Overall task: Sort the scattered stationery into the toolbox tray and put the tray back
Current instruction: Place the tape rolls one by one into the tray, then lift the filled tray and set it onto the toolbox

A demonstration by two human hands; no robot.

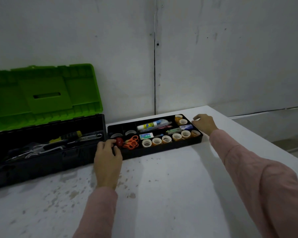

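Your stained white counter carries the black toolbox at its far left edge, ribbed green lid raised. Just beside it lies the shallow, partitioned plastic tray, holding tape rolls and orange scissors. Sorting appears complete; returning the tray remains. Your left hand curls its fingers over the tray's left end. Your right hand is at the right end, grip indiscernible.

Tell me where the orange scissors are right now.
In the head view, the orange scissors lie in the front-left compartment of the black tray, between the left hand and the row of tape rolls.
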